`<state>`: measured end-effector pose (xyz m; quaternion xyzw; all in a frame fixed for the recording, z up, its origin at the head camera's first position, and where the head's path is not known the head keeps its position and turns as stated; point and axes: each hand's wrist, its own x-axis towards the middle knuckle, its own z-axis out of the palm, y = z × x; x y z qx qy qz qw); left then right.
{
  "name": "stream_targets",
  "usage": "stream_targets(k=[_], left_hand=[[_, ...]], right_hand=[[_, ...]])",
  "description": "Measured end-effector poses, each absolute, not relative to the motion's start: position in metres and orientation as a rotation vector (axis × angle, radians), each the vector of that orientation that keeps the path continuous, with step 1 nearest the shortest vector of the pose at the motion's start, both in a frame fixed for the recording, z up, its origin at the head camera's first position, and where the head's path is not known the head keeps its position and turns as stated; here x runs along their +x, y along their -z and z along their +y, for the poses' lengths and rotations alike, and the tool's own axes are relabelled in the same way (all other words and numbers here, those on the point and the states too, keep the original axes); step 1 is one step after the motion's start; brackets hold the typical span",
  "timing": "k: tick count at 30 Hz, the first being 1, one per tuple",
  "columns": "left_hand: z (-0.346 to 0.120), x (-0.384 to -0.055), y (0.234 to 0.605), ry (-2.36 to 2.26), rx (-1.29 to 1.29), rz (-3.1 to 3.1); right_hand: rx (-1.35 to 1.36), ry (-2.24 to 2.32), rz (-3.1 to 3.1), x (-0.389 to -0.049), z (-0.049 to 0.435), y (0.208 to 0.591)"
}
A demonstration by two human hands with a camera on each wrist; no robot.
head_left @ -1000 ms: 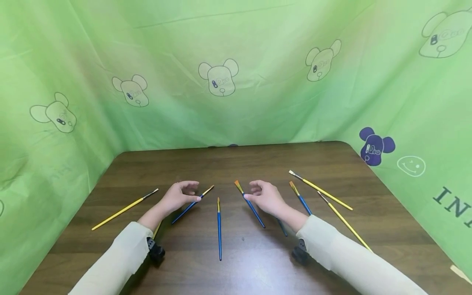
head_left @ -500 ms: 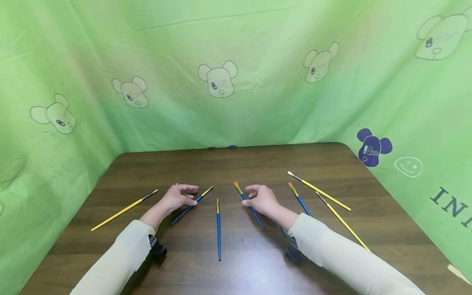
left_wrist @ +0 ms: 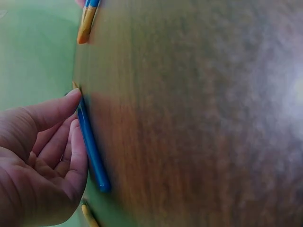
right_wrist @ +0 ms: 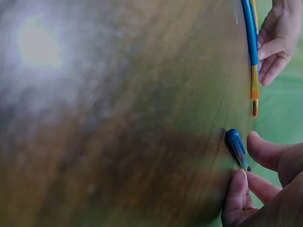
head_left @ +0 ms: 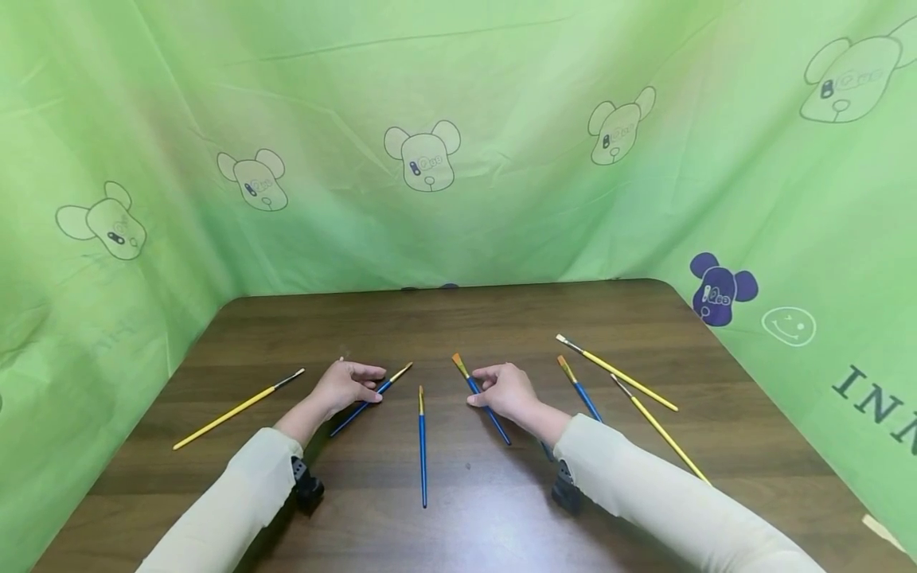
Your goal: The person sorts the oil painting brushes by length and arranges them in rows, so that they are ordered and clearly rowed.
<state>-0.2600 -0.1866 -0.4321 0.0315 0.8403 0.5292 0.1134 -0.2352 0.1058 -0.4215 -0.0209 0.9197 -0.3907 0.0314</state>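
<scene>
In the head view, my left hand (head_left: 340,390) is at a slanted blue-handled paintbrush (head_left: 349,419), thumb and fingers apart on either side of it. The left wrist view shows the thumb tip by the upper part of that paintbrush (left_wrist: 96,161); contact is unclear. Likewise, my right hand (head_left: 510,391) is at an orange-tipped blue paintbrush (head_left: 497,426). A gap shows between the right thumb and this paintbrush (right_wrist: 234,142) in the right wrist view. Between the hands lies another blue paintbrush (head_left: 423,458), pointing away from me.
A yellow paintbrush (head_left: 232,412) lies on the wooden table (head_left: 458,318) at left. At right are another blue paintbrush (head_left: 586,399) and two yellow ones, the farther yellow paintbrush (head_left: 630,379) slanting outward. One more blue handle (head_left: 546,450) is partly hidden under the right forearm. A green curtain (head_left: 322,231) surrounds the table.
Both hands have come slightly lower over their paintbrushes, the right one also moving a little leftward. The paintbrushes lie as before, and the head view has shifted slightly.
</scene>
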Motion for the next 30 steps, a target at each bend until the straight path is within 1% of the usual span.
stream_targets(k=[7,23,30], left_hand=[[-0.1843,-0.2610,0.4333,-1.541,0.108,2.524],[-0.1806,-0.2572,0.4312,-1.351,0.120,2.710],[-0.1805,-0.2570,0.4337,-1.413,0.113,2.682]], right_hand=[[-0.047,1.132,2.862,-0.2368,0.1035,0.4216],[-0.080,1.097,2.934,-0.2372,0.1059,0.4244],[-0.087,1.134,2.916,-0.2383,0.1078,0.4261]])
